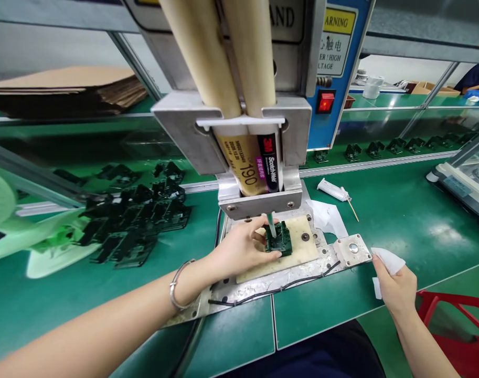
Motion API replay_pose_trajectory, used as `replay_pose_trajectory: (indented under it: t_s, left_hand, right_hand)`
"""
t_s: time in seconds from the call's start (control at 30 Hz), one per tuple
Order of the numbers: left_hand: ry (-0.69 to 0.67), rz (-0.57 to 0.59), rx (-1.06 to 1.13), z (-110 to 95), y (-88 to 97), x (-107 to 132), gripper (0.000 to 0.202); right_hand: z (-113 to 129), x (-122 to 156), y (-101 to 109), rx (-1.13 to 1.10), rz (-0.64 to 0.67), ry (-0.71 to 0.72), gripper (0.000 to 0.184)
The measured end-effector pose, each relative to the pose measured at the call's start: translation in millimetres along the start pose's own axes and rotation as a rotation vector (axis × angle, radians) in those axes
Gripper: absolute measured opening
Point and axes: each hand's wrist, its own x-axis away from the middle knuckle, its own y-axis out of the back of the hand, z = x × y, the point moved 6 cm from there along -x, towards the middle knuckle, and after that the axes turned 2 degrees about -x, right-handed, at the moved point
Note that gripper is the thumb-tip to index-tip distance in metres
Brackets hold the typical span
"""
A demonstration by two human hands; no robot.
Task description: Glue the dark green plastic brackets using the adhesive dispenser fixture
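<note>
My left hand point(245, 247) grips a small dark green plastic housing point(279, 240) by its left side, over the cream pad point(302, 257) of the dispenser's metal base. The narrow mixing nozzle point(271, 223) points down into the housing; whether its tip touches is too small to tell. Above it, a 3M Scotch-Weld adhesive cartridge point(249, 163) sits in a metal holder point(192, 131). My right hand point(398, 283) is closed around a white wipe point(389, 260), right beside the square plate with a round button point(353, 248).
Many dark plastic parts point(137, 215) are heaped at left beside a green fan point(46, 236). A syringe point(333, 189) with a wooden stick and a white paper point(328, 218) lie behind the base. A scale-like device point(465, 184) stands right; a red stool point(455, 320) is below. Parts line the rear ledge.
</note>
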Motion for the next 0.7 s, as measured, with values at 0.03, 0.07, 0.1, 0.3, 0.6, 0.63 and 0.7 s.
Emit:
replay_pose_trajectory:
  t_s: [0.03,0.07,0.1,0.3,0.6,0.63,0.7]
  left_hand:
    - [-0.004,-0.011,-0.025,-1,1.1,1,0.044]
    - [-0.004,-0.019,-0.043,-1,2.2,1,0.042]
    - [-0.001,-0.023,-0.058,-1,3.0,2,0.042]
    - [0.052,-0.088,-0.192,3,7.8,3,0.062]
    - [0.018,-0.054,-0.147,-2,1.4,-7,0.053]
    - [0.015,-0.076,-0.170,-1,1.8,-6,0.054]
    - [0.002,-0.093,-0.216,1,1.9,-1,0.066]
  right_hand:
    - [1,0,0,0.003,-0.001,-0.004,0.044]
    - [2,0,0,0.008,0.000,-0.005,0.044]
    - [3,0,0,0.015,0.000,0.000,0.044]
    - [8,1,1,0.055,0.009,0.055,0.040]
    - [17,1,2,0.083,0.025,0.081,0.040]
    - [17,1,3,0.078,0.020,0.079,0.040]
    - [15,1,3,0.070,0.013,0.076,0.040]
